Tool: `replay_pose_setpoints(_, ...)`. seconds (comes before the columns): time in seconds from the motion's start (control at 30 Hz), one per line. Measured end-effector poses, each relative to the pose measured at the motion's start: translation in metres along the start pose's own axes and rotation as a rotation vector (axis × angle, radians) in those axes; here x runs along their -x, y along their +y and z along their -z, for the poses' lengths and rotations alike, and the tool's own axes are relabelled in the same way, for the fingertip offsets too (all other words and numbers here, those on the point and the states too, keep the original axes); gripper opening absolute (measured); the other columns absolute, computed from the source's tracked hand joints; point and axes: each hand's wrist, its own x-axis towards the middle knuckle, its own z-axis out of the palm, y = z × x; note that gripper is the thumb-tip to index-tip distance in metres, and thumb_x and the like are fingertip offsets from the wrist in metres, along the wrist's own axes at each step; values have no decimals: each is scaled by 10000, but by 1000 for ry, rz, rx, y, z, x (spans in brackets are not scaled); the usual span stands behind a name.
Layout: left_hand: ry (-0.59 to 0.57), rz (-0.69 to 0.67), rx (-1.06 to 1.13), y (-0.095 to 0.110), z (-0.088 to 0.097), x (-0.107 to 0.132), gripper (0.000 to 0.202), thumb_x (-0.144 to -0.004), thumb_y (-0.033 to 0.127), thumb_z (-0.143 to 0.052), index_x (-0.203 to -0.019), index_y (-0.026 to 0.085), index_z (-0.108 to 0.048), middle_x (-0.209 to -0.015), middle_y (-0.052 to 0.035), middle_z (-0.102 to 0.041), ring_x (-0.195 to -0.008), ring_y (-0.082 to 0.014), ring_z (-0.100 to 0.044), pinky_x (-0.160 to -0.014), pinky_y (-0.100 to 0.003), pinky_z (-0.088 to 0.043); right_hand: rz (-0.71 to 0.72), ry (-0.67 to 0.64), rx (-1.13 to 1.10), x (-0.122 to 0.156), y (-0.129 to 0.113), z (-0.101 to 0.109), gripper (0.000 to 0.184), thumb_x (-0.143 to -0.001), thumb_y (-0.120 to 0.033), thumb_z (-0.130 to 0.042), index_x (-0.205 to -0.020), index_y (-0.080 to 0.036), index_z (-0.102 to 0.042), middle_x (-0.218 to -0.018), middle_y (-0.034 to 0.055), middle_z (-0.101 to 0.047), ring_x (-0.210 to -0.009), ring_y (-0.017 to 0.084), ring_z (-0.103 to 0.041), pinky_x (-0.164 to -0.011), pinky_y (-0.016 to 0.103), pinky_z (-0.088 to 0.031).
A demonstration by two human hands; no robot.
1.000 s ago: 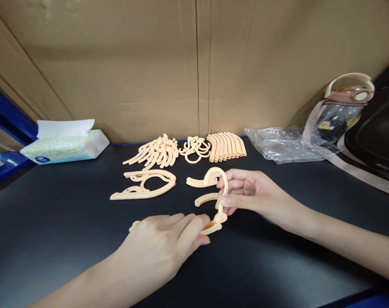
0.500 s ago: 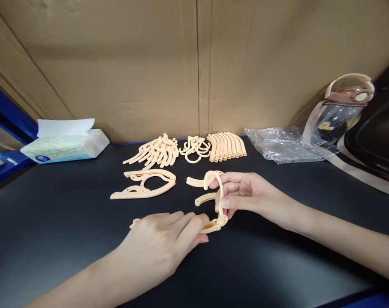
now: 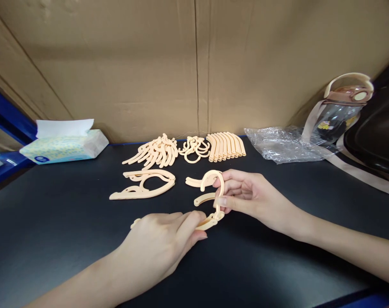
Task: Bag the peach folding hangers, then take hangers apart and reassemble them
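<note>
My left hand (image 3: 168, 235) is closed around a cream plastic hanger arm (image 3: 209, 223), most of it hidden beneath the fingers. Between thumb and fingers, my right hand (image 3: 242, 192) pinches a cream hanger hook (image 3: 222, 188), its curve upward and its base against the end of the arm. Whether the two are joined I cannot tell. Just behind the hook lie a curved cream piece (image 3: 204, 199) and another hanger part (image 3: 193, 182), partly covered. To the left rests a folded cream hanger (image 3: 143, 192) with its hook between its arms.
Along the back are a pile of hanger arms (image 3: 158, 152), a cluster of hooks (image 3: 194, 147) and a row of curved pieces (image 3: 226, 146). A tissue pack (image 3: 64, 145) stands left; clear plastic wrap (image 3: 274, 145) and a strapped bottle (image 3: 338, 113) are at right.
The hook's base has shifted slightly up and left, now meeting the end of the arm. That arm end has tilted upward a little. Both hands keep their grip.
</note>
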Motion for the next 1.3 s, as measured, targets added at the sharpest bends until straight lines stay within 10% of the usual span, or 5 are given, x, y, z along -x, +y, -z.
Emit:
replay_pose_setpoints(0.6, 14, 108, 117, 2, 5, -7, 152, -1048, 234, -308, -987, 225, -446, -651, 78, -590, -469, -100, -566, -445, -225, -324, -42, -31, -40, 0, 13, -10, 261, -742, -240, -789, -764, -200, -532, -728, -34, -657, -711, 118, -656, -704, 258, -522)
replay_pose_setpoints(0.87, 33, 80, 22, -2, 5, -7, 239, -1039, 247, -324, -802, 230, -349, -539, 96, -435, -391, -98, -428, -413, -241, -254, -3, 63, -132, -3, 4, 5, 338, -843, -231, -706, -1148, -171, -574, -796, -12, -689, -714, 94, -665, -686, 222, -554)
replay_pose_setpoints(1.3, 71, 6, 91, -8, 5, -11, 240, -1064, 290, -281, -842, 231, -351, -590, 86, -420, -422, -98, -414, -425, -211, -280, -133, -66, -298, -4, 5, 7, 386, -866, -209, -692, -1231, -165, -575, -812, -13, -698, -785, 99, -684, -715, 208, -572)
